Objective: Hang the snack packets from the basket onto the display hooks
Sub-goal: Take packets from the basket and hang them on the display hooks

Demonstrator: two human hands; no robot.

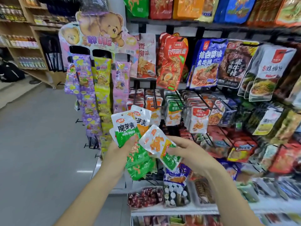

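Snack wall, both hands full of glossy packets

Black wire display rack (211, 101), crammed with shiny pouches, fills 12 to 3 o'clock; left hand (117, 149) grips a fan of green-and-white packets (125, 128) dead centre, right hand (187, 152) pinches one crinkly orange-print packet (159, 144) just beside them.

Green-and-white snack packets (126, 128) fanned before display hooks (155, 106)
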